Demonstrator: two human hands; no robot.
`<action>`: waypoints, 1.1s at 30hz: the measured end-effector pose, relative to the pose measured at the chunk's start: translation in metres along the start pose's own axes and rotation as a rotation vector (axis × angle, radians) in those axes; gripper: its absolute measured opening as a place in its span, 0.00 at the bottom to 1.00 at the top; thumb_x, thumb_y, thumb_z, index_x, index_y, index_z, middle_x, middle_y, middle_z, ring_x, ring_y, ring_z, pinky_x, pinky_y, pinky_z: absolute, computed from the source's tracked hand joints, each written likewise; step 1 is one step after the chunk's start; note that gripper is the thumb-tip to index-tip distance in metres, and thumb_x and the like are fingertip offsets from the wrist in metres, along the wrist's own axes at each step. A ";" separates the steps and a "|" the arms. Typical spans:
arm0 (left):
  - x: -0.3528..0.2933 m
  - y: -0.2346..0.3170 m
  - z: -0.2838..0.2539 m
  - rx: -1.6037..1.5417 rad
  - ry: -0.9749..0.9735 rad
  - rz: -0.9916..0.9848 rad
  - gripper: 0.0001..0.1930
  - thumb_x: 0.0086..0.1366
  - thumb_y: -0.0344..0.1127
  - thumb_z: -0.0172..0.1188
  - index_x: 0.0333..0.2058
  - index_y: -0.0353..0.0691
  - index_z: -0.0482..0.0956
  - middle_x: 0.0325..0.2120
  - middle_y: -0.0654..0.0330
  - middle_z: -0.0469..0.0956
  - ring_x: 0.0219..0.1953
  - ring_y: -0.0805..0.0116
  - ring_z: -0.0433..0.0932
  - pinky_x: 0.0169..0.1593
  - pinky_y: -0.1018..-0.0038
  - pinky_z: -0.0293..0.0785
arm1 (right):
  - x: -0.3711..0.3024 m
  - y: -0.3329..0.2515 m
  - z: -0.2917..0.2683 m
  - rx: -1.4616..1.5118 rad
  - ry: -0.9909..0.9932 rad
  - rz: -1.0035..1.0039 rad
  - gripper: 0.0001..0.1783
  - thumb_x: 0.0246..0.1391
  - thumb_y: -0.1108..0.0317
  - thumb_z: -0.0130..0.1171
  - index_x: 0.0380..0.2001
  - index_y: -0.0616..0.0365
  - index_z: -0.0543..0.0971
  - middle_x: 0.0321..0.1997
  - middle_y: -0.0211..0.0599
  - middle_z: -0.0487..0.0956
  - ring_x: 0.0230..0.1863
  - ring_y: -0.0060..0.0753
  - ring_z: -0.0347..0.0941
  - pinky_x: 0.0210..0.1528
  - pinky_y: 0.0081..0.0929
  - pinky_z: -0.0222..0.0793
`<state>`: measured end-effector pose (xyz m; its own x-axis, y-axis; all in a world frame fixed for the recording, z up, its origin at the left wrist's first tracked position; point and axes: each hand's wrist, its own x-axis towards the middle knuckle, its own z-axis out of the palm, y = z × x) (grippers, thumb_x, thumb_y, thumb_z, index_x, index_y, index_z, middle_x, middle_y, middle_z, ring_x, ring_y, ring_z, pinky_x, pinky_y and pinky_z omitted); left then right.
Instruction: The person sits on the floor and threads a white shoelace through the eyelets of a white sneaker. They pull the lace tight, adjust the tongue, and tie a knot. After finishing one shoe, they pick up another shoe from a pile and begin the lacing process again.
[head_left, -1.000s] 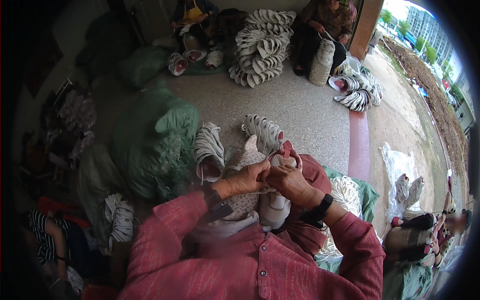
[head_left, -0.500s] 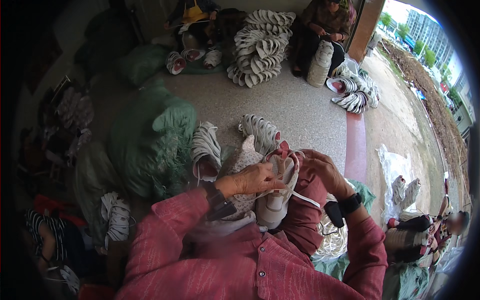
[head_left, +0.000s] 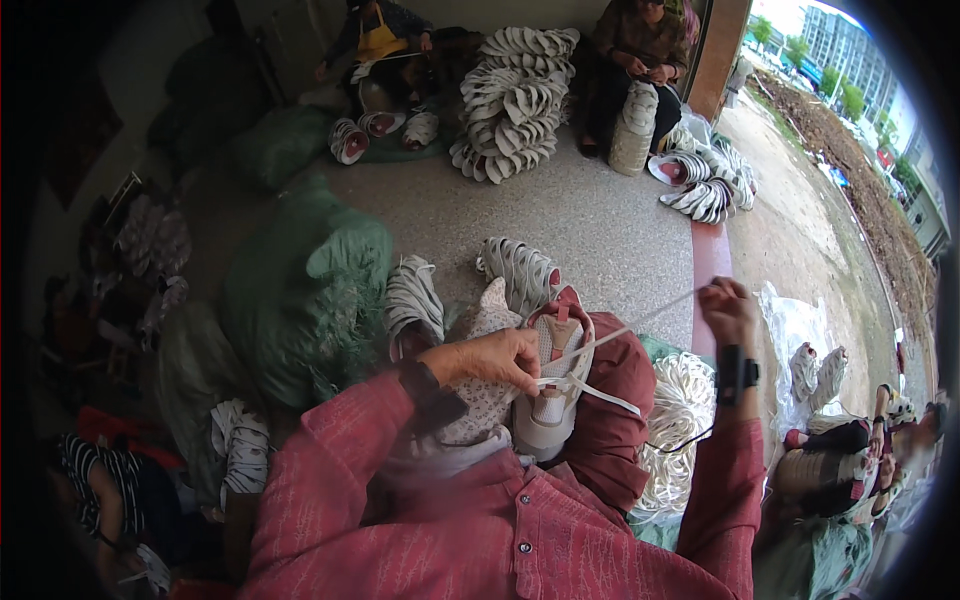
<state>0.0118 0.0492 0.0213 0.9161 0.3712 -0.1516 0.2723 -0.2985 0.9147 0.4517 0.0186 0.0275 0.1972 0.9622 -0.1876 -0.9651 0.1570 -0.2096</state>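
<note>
A beige and white shoe upper [head_left: 545, 437] with a red lining and tongue rests in my lap, its toe toward me. My left hand [head_left: 492, 358] is closed in a pinch on the white shoelace beside the eyelets. The shoelace [head_left: 640, 324] runs taut from the upper, up and out to my right hand [head_left: 730, 312], which grips its far part out to the right. One loose lace end lies over my right thigh. Patterned cloth [head_left: 468, 400] covers my other thigh, under my left wrist.
Nested stacks of uppers [head_left: 520, 270] stand just beyond my knees. White laces [head_left: 680, 420] lie bundled at my right. A large green sack [head_left: 300, 290] sits left. Across the floor, two people sit near a tall pile of uppers [head_left: 515, 105]; other people sit at both sides.
My right hand has moved away from the upper, out to the right, drawing the shoelace tight. My left hand has shifted slightly toward me, staying at the eyelets.
</note>
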 end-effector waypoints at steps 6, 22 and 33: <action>0.004 0.000 -0.002 0.081 -0.033 0.008 0.12 0.53 0.41 0.75 0.31 0.42 0.85 0.34 0.67 0.66 0.39 0.72 0.69 0.43 0.74 0.67 | -0.036 -0.181 -0.030 0.072 0.258 -0.272 0.11 0.58 0.70 0.48 0.22 0.54 0.61 0.17 0.26 0.58 0.15 0.23 0.50 0.21 0.23 0.54; 0.033 0.030 0.095 0.921 0.096 0.346 0.27 0.60 0.34 0.58 0.59 0.37 0.68 0.34 0.57 0.75 0.30 0.56 0.79 0.34 0.62 0.75 | -0.081 -0.151 -0.058 -0.464 0.155 -0.481 0.27 0.61 0.80 0.54 0.64 0.65 0.66 0.62 0.44 0.73 0.42 0.30 0.77 0.48 0.23 0.78; -0.044 0.069 0.035 -0.294 -0.064 0.043 0.17 0.69 0.35 0.57 0.54 0.39 0.77 0.33 0.58 0.82 0.27 0.75 0.78 0.32 0.78 0.75 | -0.098 -0.155 -0.071 -0.394 0.126 -0.286 0.23 0.63 0.78 0.53 0.61 0.59 0.69 0.52 0.36 0.80 0.42 0.28 0.80 0.41 0.20 0.80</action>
<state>0.0005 -0.0180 0.0780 0.9442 0.3045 -0.1255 0.1449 -0.0420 0.9886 0.5947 -0.1155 0.0099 0.4869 0.8549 -0.1790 -0.7358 0.2910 -0.6115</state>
